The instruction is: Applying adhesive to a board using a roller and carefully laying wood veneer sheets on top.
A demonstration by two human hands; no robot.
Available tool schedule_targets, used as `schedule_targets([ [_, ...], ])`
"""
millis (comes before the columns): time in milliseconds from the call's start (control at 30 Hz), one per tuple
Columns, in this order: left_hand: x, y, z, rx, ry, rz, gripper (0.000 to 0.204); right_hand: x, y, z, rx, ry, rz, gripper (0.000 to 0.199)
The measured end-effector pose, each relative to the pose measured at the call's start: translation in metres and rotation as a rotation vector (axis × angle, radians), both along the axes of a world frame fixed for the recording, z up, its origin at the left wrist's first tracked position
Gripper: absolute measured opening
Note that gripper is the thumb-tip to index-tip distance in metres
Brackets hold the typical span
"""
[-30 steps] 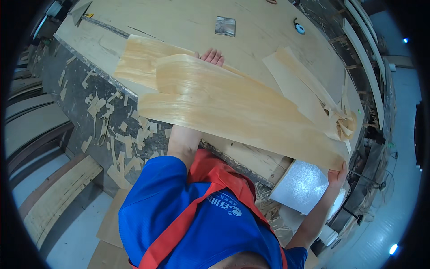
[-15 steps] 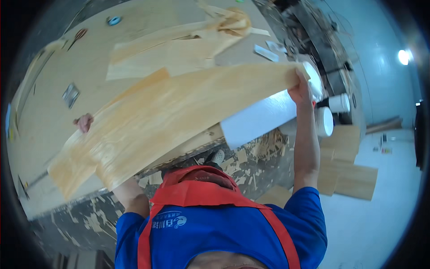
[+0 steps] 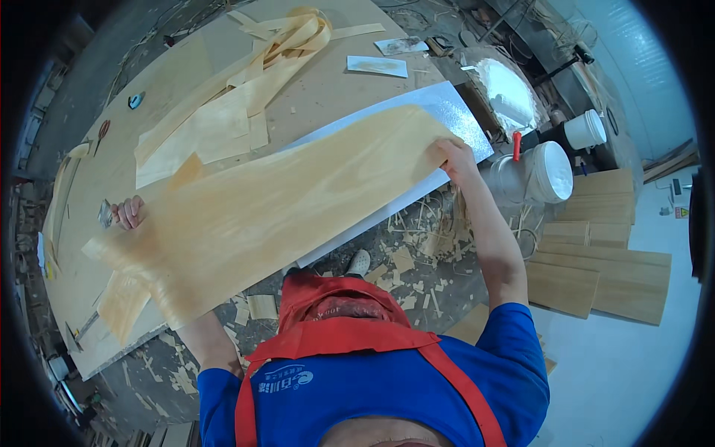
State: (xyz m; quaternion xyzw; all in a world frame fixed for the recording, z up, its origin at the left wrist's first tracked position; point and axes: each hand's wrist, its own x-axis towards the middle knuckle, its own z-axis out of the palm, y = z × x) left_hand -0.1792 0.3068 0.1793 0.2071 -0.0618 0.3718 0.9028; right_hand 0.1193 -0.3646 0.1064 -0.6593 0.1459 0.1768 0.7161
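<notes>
A long, pale wood veneer sheet (image 3: 298,194) stretches across in front of me, its left end bent and folded down. My right hand (image 3: 456,159) pinches its right end, above a glossy white board (image 3: 432,112) lying at the table's near edge. The sheet covers my left forearm and palm; the curled fingers of my left hand (image 3: 128,213) show at its far edge, closed on it. Beside those fingers is a small shiny metal piece (image 3: 106,214); whether they touch it I cannot tell.
On the table (image 3: 179,89) are a heap of veneer strips (image 3: 294,45), scissors (image 3: 102,134), a blue tape roll (image 3: 135,100) and a small white plate (image 3: 377,66). White buckets (image 3: 555,173) stand at right, near wood panels (image 3: 618,279). Wood scraps litter the floor.
My view has shifted. My right hand has brought the sheet's right end inward and nearer to me, over the white board. The left hand keeps its place at the left end.
</notes>
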Motion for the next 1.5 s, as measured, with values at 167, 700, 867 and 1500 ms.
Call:
schedule_targets([
  [167, 0.056, -0.109, 0.051, -0.030, 0.297, 0.295, 0.017, 0.010, -0.030, 0.003, -0.180, -0.135, 0.010, 0.027],
  [700, 0.179, -0.182, 0.046, 0.105, 0.119, 0.121, 0.018, 0.052, -0.124, -0.036, -1.053, -0.617, -0.026, 0.020],
  [867, 0.197, -0.202, 0.045, 0.230, 0.162, 0.035, 0.024, 0.085, -0.144, -0.049, -1.115, -0.624, -0.015, 0.016],
  [1500, 0.256, -0.295, 0.062, 0.209, 0.243, 0.265, 0.004, 0.176, -0.190, -0.094, -1.101, -0.567, -0.003, 0.010],
])
